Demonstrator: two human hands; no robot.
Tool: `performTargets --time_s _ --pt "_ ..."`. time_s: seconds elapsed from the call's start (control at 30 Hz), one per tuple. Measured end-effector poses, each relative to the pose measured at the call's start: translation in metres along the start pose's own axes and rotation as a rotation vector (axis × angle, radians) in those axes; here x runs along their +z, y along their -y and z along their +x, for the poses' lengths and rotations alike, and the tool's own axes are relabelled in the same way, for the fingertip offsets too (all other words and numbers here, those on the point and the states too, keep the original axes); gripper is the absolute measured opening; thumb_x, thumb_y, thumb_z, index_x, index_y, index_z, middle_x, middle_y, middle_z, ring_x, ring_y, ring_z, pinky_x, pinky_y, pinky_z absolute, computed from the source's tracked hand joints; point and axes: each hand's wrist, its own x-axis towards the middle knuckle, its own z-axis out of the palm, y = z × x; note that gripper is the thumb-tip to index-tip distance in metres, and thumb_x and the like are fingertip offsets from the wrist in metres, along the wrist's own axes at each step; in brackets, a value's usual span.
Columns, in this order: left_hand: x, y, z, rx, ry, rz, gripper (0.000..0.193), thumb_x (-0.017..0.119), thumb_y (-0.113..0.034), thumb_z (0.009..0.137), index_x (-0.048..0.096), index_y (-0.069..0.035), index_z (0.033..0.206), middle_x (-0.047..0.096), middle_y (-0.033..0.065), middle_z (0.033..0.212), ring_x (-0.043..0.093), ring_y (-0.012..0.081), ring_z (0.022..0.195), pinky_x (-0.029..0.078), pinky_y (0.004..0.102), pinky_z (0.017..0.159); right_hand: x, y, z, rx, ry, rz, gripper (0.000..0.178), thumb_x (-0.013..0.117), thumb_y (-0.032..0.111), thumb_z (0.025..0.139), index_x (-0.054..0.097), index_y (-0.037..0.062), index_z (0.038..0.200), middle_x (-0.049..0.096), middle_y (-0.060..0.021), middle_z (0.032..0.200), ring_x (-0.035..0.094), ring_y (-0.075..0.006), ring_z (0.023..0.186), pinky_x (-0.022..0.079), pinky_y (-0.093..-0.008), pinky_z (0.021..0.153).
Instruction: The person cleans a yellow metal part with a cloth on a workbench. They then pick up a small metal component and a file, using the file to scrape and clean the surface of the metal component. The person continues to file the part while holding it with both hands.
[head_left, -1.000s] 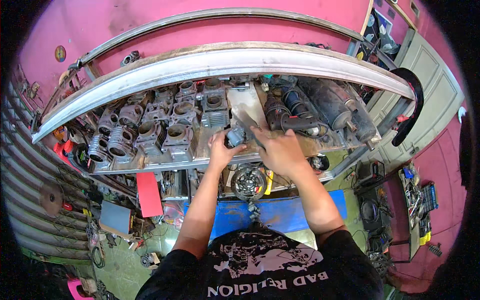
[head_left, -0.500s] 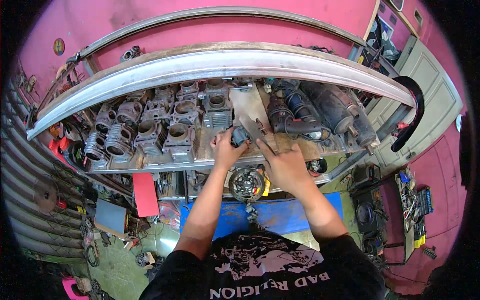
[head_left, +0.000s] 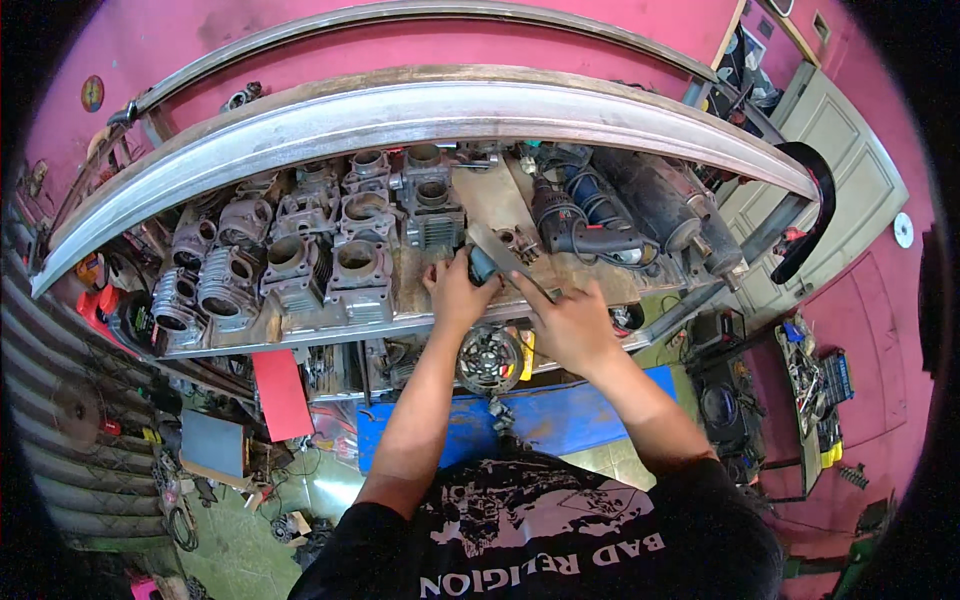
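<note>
My left hand is closed around a small grey metal part at the front of the bench. My right hand grips a flat file from its near end, the forefinger stretched along it. The blade slants away to the left and overlaps the top of the grey part, covering some of it; whether they touch I cannot tell. Just beyond the blade lies a small brownish metal piece on the board. Several engine cylinder blocks stand left of my hands.
Right of the file lie a corded power drill and dark exhaust mufflers. A long metal rail crosses above the bench. Below my hands sits a round metal dish of small parts, with a blue panel lower down.
The file has slid forward and left, now lying across the grey part rather than beside it. My right hand moved with it. The whole view has shifted slightly.
</note>
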Motion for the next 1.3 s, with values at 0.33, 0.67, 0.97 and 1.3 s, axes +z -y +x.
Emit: performTargets --time_s 0.33,0.67,0.97,1.3 --pt "0.003 0.005 0.007 0.06 0.063 -0.092 0.073 0.076 -0.046 0.082 0.056 -0.007 0.14 0.066 0.0227 0.124 0.055 0.0389 0.124 0.025 0.0602 0.114 0.031 0.013 0.016 0.139 -0.129 -0.023 0.063 0.067 0.031 0.092 0.05 0.0203 0.152 0.072 -0.0118 0.075 0.07 -0.0285 0.073 0.044 -0.0449 0.081" --pt "-0.003 0.005 0.001 0.127 0.013 -0.087 0.072 0.076 -0.05 0.084 0.057 -0.008 0.14 0.068 0.0183 0.124 0.057 0.0372 0.12 0.025 0.0604 0.112 0.065 0.067 -0.052 0.489 -0.186 0.264 0.072 0.065 0.016 0.093 0.036 0.0075 0.158 0.07 -0.0131 0.075 0.069 -0.0309 0.074 0.042 -0.047 0.077" --pt "0.007 0.003 0.002 0.133 -0.022 -0.113 0.073 0.079 -0.052 0.079 0.059 -0.009 0.134 0.067 0.0133 0.124 0.055 0.0359 0.122 0.023 0.0641 0.112 0.029 0.048 0.03 0.644 -0.044 0.283 0.069 0.06 0.022 0.097 0.033 0.0076 0.159 0.071 -0.0217 0.077 0.07 -0.0389 0.078 0.048 -0.0476 0.085" --pt "-0.011 -0.002 0.002 0.064 0.195 -0.094 0.075 0.083 -0.05 0.077 0.056 -0.02 0.141 0.066 0.0198 0.121 0.053 0.0401 0.122 0.022 0.0623 0.112 0.02 0.055 -0.06 0.418 -0.283 0.392 0.065 0.062 0.015 0.096 0.039 0.0038 0.156 0.072 -0.0255 0.097 0.069 -0.0413 0.098 0.045 -0.0469 0.103"
